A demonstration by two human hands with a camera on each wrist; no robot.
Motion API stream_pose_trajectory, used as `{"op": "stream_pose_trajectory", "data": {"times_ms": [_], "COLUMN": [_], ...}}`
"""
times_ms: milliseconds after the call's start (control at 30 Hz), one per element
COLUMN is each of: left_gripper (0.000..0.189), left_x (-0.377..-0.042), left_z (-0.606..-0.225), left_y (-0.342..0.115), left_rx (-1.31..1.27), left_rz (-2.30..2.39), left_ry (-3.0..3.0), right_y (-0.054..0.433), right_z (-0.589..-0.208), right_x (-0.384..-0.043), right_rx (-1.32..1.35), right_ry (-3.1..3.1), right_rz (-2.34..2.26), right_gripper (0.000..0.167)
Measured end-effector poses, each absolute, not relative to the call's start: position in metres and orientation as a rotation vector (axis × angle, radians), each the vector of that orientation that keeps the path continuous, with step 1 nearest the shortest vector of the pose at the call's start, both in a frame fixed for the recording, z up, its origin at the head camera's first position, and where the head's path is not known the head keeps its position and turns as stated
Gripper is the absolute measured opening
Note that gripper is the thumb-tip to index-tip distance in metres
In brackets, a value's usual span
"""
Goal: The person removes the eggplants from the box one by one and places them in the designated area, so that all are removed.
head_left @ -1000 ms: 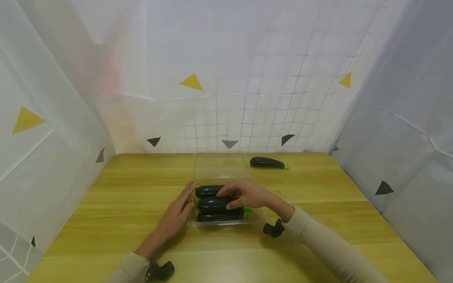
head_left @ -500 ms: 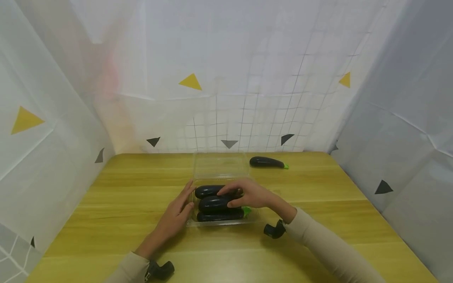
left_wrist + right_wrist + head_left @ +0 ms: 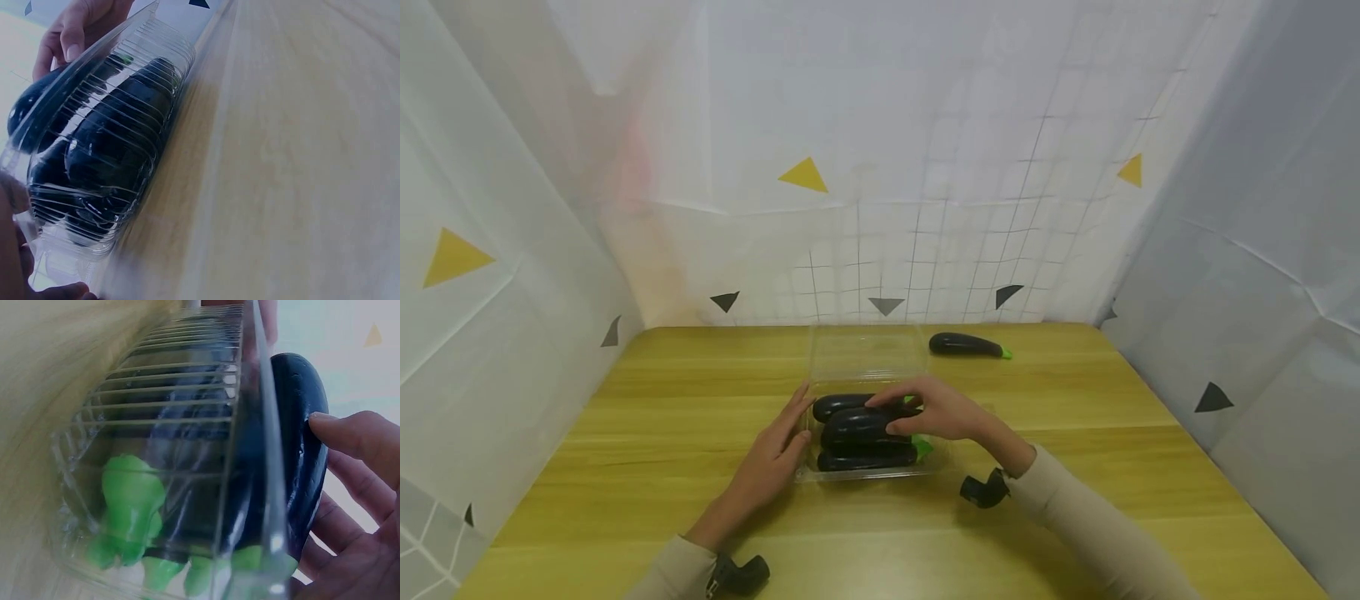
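A clear plastic clamshell box (image 3: 880,475) stands on the table with several dark eggplants in it. My right hand (image 3: 936,408) grips the topmost eggplant (image 3: 852,429), thumb on its near side and fingers on its far side. In the right wrist view this eggplant (image 3: 300,419) sticks up above the box rim. Below it lie a front eggplant (image 3: 861,458) with a green cap and a back eggplant (image 3: 838,407); the right hand partly hides the back one. Along the box's left side my left hand (image 3: 767,458) rests with its fingers extended.
The box's clear lid (image 3: 868,352) lies folded open toward the back wall. One more eggplant (image 3: 964,344) lies on the wooden table (image 3: 1045,517), right of the lid. White sheeting (image 3: 880,108) walls in the back and both sides.
The topmost eggplant has shifted up a little and turned slightly in my right hand, which has moved slightly right. The left hand stays at the box's side.
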State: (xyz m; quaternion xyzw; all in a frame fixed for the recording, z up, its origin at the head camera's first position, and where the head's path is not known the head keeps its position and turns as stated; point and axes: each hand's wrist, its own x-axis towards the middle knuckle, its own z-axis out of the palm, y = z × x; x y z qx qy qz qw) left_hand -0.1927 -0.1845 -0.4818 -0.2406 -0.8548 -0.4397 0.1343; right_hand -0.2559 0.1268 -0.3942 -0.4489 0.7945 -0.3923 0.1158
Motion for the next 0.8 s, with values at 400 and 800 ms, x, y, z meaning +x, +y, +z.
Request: {"op": "stream_pose_trajectory", "data": {"times_ms": [400, 800], "left_gripper": [0.054, 0.053], "left_x": [-0.192, -0.192], "left_z": [-0.482, -0.482], "left_y": [-0.184, -0.184], "left_rx": [-0.690, -0.694], "left_rz": [-1.280, -1.282], "left_ry": [-2.483, -2.475], "right_y": [0.131, 0.138], "right_z": [-0.390, -0.386], "right_x": [-0.255, -0.253], "right_rx": [-1.318, -1.303], "right_ry": [2.337, 2.388], "right_rz": [-1.181, -1.213], "right_gripper": [0.039, 0.040]}}
